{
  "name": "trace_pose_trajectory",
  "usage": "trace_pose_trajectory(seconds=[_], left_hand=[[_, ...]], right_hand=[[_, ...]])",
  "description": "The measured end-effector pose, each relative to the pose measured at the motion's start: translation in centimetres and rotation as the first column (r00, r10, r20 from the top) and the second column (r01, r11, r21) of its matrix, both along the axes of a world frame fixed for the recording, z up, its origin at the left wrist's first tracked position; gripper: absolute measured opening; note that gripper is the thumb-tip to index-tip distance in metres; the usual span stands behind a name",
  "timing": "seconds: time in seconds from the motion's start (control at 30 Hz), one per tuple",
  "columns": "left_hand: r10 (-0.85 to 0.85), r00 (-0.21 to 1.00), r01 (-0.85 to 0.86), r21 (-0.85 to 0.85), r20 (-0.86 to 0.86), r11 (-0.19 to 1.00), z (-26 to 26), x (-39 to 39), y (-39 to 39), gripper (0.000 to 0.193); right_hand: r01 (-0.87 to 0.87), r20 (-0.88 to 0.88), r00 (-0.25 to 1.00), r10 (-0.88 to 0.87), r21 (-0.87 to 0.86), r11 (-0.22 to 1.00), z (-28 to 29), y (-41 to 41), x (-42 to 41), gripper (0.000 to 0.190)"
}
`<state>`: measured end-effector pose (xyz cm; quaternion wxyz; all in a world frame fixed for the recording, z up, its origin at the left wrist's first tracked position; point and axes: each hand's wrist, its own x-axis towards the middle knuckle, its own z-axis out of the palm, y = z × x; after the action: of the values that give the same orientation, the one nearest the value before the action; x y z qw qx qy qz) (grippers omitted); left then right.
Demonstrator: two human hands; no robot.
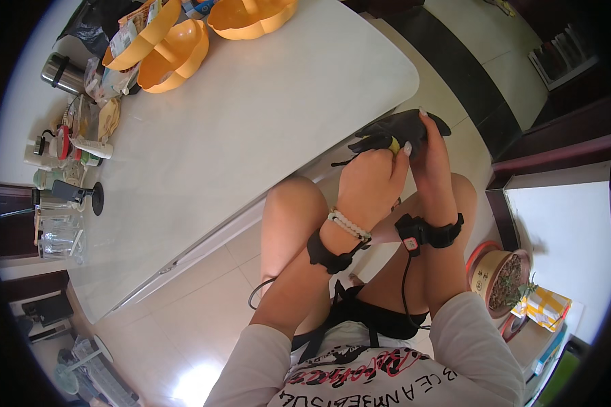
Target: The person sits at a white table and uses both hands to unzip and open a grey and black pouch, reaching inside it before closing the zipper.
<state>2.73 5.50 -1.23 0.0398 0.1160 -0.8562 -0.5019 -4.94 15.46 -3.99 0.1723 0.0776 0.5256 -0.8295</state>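
Observation:
Both my hands hold a dark grey work glove (402,127) with a bit of yellow-green showing, just off the table's edge and above my knees. My left hand (369,175) grips its near side, thumb and fingers closed on the material, a bead bracelet and a black strap at that wrist. On the glove's right side, my right hand (430,152) has its fingers against the fabric, partly hidden behind it; a black strap with a small device and a cable sits on that forearm. Whether one glove or two are bunched there, I cannot tell.
A light-topped table (244,112) spans the left. On it are orange scalloped trays (175,58), a steel thermos (63,73), a white tube (94,147), a small black stand (98,198) and glass mugs (56,236). At right, a potted plant (506,282) stands near a yellow-and-white box (545,308).

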Motion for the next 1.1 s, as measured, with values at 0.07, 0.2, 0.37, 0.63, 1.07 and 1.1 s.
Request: trace_pose_trajectory(seconds=[0.07, 0.2, 0.37, 0.63, 1.07, 1.1], left_hand=[[-0.007, 1.000, 0.007, -0.001, -0.001, 1.000, 0.2, 0.0, 0.0, 0.043], [-0.023, 0.997, 0.019, -0.064, -0.069, 0.998, 0.0, 0.2, 0.1, 0.048], [-0.030, 0.996, 0.020, -0.135, -0.078, 0.991, -0.5, 0.2, 0.2, 0.044], [-0.029, 0.993, 0.019, -0.090, -0.114, 0.996, -0.8, 0.3, 0.3, 0.040], [-0.026, 0.994, 0.007, -0.163, -0.109, 0.987, -1.1, 0.3, 0.4, 0.040], [-0.028, 0.994, 0.009, -0.179, -0.106, 0.984, -1.2, 0.3, 0.4, 0.041]], right_hand=[[-0.003, 0.006, 1.000, 0.003, 0.001, 1.000, -0.1, 0.1, -0.1, 0.030], [-0.011, 0.022, 1.000, 0.011, -0.014, 1.000, 0.1, 0.1, 0.0, 0.030], [-0.016, 0.062, 0.998, 0.019, -0.051, 0.999, -0.4, 0.3, -0.3, 0.031], [-0.025, 0.090, 0.995, 0.036, -0.113, 0.993, -1.0, 0.5, -0.5, 0.031], [-0.040, 0.127, 0.990, 0.063, -0.176, 0.984, -1.7, 0.3, -0.6, 0.030], [-0.034, 0.137, 0.989, 0.059, -0.178, 0.983, -1.9, 0.3, -0.7, 0.030]])
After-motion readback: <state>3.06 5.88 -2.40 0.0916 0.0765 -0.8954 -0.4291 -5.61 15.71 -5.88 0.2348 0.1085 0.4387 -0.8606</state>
